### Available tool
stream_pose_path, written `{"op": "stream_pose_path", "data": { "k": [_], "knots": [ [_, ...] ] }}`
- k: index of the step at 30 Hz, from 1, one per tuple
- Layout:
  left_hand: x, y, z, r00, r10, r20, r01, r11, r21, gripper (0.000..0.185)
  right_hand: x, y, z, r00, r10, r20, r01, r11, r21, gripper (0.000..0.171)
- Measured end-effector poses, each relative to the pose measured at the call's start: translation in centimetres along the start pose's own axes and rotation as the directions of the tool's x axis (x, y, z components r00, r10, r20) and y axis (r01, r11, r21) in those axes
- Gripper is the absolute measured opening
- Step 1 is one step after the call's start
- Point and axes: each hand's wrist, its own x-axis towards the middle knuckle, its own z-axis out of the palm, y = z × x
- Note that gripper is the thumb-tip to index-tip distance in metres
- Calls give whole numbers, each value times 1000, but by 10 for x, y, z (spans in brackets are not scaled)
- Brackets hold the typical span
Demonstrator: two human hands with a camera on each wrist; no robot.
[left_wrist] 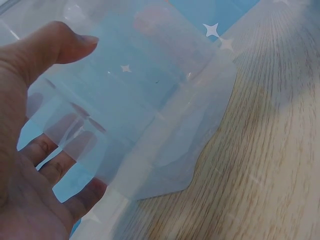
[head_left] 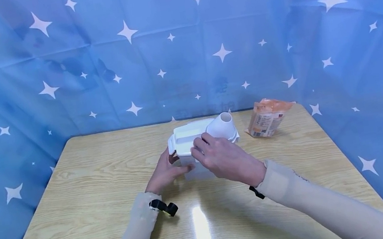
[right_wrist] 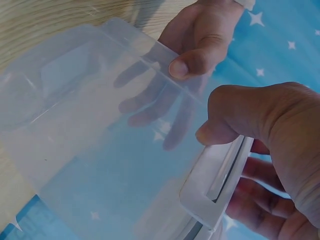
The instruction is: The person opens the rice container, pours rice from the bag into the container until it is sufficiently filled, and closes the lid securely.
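Observation:
A translucent plastic storage container [head_left: 202,172] with a white lid [head_left: 189,130] stands on the table. A white cone-shaped piece [head_left: 222,126] with a round opening sits at the lid's right end. My left hand [head_left: 165,173] holds the container's left side, its thumb on the near wall and its fingers behind, seen through the plastic in the right wrist view. My right hand [head_left: 225,157] is at the lid's near edge. In the right wrist view its thumb is at a white clip [right_wrist: 197,192], with the fingers curled on the lid's other side.
An orange and white printed bag [head_left: 265,120] stands to the right of the container, near the table's back edge. Behind the wooden table [head_left: 86,196] hangs a blue curtain [head_left: 164,48] with white stars, also along both sides.

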Motion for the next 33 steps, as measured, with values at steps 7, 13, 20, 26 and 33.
{"op": "stream_pose_path", "data": {
  "k": [7,13,20,26,33],
  "knots": [
    [3,-1,0,999,32,11,-31,999,-8,77,-1,1,-2,1000,0,0,0,1000,-4,12],
    [2,0,-1,1000,13,2,-13,1000,-5,77,-1,3,-4,1000,-4,19,4,1000,25,16],
    [1,0,-4,999,-10,-33,10,1000,-17,81,3,11,-9,1000,1,14,-3,990,141,33],
    [0,-2,-3,999,-26,-23,25,1000,-13,79,3,14,-9,999,-17,27,12,985,171,31],
    [-1,-3,-2,999,-49,-23,49,999,-16,81,1,15,-8,999,14,35,-21,976,217,36]
  ]
}}
